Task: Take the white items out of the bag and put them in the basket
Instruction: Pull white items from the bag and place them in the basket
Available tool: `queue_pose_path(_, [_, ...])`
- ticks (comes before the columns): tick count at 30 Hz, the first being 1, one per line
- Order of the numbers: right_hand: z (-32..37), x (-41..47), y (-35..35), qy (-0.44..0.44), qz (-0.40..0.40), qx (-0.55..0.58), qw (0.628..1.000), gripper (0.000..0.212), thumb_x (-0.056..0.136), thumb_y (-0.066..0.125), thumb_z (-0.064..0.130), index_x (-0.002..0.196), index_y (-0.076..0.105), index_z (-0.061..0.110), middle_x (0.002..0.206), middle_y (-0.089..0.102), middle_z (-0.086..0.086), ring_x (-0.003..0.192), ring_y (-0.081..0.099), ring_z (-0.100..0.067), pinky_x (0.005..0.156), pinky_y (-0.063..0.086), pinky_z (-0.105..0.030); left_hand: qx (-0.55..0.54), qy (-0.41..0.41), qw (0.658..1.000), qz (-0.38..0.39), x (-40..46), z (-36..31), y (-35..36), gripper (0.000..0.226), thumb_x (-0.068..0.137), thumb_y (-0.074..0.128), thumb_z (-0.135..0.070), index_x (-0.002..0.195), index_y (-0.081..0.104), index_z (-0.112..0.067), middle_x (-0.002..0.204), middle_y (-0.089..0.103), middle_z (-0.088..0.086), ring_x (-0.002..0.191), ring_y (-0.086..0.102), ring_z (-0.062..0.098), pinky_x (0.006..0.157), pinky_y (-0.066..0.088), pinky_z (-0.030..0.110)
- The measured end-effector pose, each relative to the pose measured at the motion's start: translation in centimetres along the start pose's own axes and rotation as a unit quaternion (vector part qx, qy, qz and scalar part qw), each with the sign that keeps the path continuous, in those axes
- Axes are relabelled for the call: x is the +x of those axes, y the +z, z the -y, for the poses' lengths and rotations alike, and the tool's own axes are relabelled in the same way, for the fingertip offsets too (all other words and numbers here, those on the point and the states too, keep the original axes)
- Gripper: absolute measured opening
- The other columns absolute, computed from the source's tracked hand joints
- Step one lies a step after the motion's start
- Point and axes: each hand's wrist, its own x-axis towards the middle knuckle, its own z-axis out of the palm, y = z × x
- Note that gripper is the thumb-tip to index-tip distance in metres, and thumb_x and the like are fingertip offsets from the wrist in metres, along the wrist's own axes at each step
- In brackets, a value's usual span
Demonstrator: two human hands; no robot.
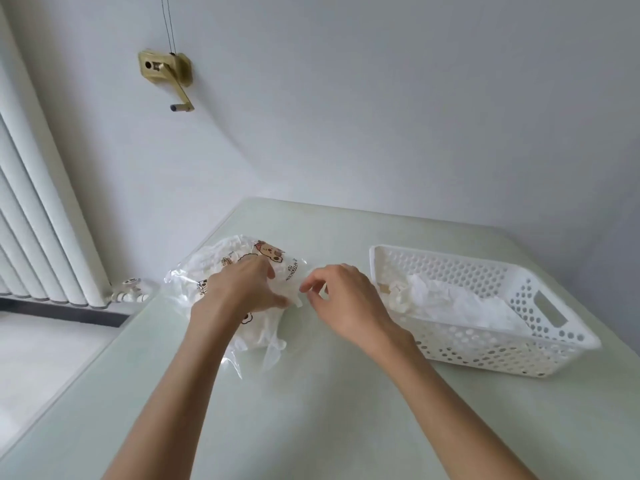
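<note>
A clear plastic bag (221,261) printed with cartoon animals lies on the pale green table (311,410), left of centre, with white items showing inside it. My left hand (239,289) lies on top of the bag, its fingers curled at the bag's right edge. My right hand (343,299) pinches the thin edge of the bag's opening just to the right. A white perforated basket (540,348) stands at the right and holds several white items (446,296).
The table's far edge meets a white wall. A white radiator (41,216) with a valve stands at the left, beyond the table's left edge. A brass crank handle (169,74) is fixed on the wall above.
</note>
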Motion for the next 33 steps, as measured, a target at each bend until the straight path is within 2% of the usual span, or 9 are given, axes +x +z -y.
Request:
queue_pose_path(3, [0.2, 0.2, 1.9, 0.02, 0.023, 0.026, 0.999, 0.025, 0.094, 0.052, 0.021, 0.108, 0.071, 0.026, 0.108, 0.071, 0.008, 0.1, 0.062, -0.015, 0.08, 0.044, -0.024, -0.001, -0.016, 1.0, -0.003, 0.7, 0.9, -0.1, 0.025, 0.081, 0.067, -0.022, 0.102, 0.057, -0.03, 0.117, 0.061, -0.006, 0.11, 0.056, 0.02, 0.081, 0.041, 0.028])
queue_pose_path(6, [0.5, -0.1, 3.6, 0.032, 0.045, 0.022, 0.998, 0.022, 0.093, 0.054, 0.029, 0.101, 0.074, 0.024, 0.094, 0.072, 0.004, 0.089, 0.063, -0.02, 0.07, 0.038, -0.024, -0.044, -0.026, 0.999, -0.005, 0.9, 2.0, -0.9, 0.017, 0.076, 0.07, -0.019, 0.081, 0.06, -0.032, 0.104, 0.067, -0.006, 0.097, 0.062, 0.02, 0.082, 0.047, 0.03])
queue_pose_path(10, [0.8, -0.6, 4.4, 0.048, 0.072, 0.036, 0.996, 0.036, 0.09, 0.054, 0.049, 0.082, 0.076, 0.022, 0.054, 0.053, 0.003, 0.068, 0.047, -0.023, 0.082, 0.037, -0.032, -0.006, -0.059, 0.997, -0.053, 0.2, 1.9, -1.7, 0.017, 0.077, 0.073, -0.036, 0.091, 0.066, -0.03, 0.096, 0.062, -0.006, 0.092, 0.056, 0.021, 0.074, 0.037, 0.027])
queue_pose_path(13, [0.5, -0.2, 4.7, 0.053, 0.129, 0.057, 0.989, 0.038, 0.086, 0.056, 0.052, 0.063, 0.068, 0.025, 0.047, 0.041, 0.002, 0.056, 0.04, -0.016, 0.093, 0.034, -0.032, 0.026, -0.06, 0.996, -0.064, 0.1, 1.3, -1.5, 0.013, 0.084, 0.067, -0.031, 0.097, 0.066, -0.027, 0.104, 0.062, -0.001, 0.101, 0.056, 0.025, 0.075, 0.035, 0.027])
queue_pose_path(16, [0.6, 0.0, 4.1, 0.043, 0.217, 0.119, 0.968, 0.011, 0.086, 0.065, 0.036, 0.081, 0.072, 0.029, 0.063, 0.048, 0.008, 0.054, 0.042, -0.011, 0.085, 0.035, -0.027, 0.015, -0.045, 0.997, -0.055, 0.3, 1.1, -1.1, 0.003, 0.087, 0.063, -0.023, 0.089, 0.061, -0.025, 0.109, 0.064, 0.002, 0.104, 0.058, 0.027, 0.077, 0.039, 0.029])
queue_pose_path(18, [0.2, -0.1, 3.9, 0.044, 0.247, 0.131, 0.959, 0.022, 0.084, 0.066, 0.022, 0.104, 0.073, 0.025, 0.081, 0.058, 0.007, 0.056, 0.046, -0.006, 0.077, 0.036, -0.022, 0.002, -0.031, 0.999, -0.045, 0.4, 1.0, -1.1, 0.007, 0.088, 0.062, -0.024, 0.084, 0.056, -0.024, 0.105, 0.064, 0.003, 0.102, 0.057, 0.027, 0.081, 0.041, 0.03])
queue_pose_path(23, [0.7, -0.5, 5.3, 0.037, 0.119, 0.077, 0.989, 0.019, 0.083, 0.067, 0.034, 0.096, 0.076, 0.025, 0.071, 0.062, 0.007, 0.073, 0.054, -0.012, 0.076, 0.04, -0.025, 0.012, -0.021, 0.999, -0.042, -0.1, 1.1, -1.5, 0.01, 0.087, 0.064, -0.03, 0.095, 0.059, -0.028, 0.1, 0.061, -0.006, 0.096, 0.055, 0.021, 0.076, 0.036, 0.027])
queue_pose_path(28, [0.2, -0.9, 2.6, 0.035, 0.022, -0.005, 0.999, 0.016, 0.09, 0.059, 0.027, 0.097, 0.073, 0.025, 0.094, 0.07, 0.003, 0.091, 0.062, -0.025, 0.071, 0.044, -0.028, 0.02, 0.0, 0.998, -0.053, -0.2, 1.4, -1.5, 0.025, 0.082, 0.069, -0.023, 0.102, 0.061, -0.036, 0.112, 0.062, -0.016, 0.098, 0.054, 0.013, 0.074, 0.035, 0.025])
queue_pose_path(33, [0.3, -1.4, -0.6, 0.028, -0.088, -0.008, 0.996, 0.012, 0.091, 0.059, 0.025, 0.087, 0.07, 0.023, 0.085, 0.064, 0.007, 0.087, 0.062, -0.021, 0.073, 0.046, -0.029, 0.018, 0.003, 0.998, -0.058, 0.1, 1.6, -1.0, 0.023, 0.082, 0.068, -0.019, 0.091, 0.061, -0.038, 0.109, 0.06, -0.016, 0.093, 0.05, 0.012, 0.073, 0.034, 0.026])
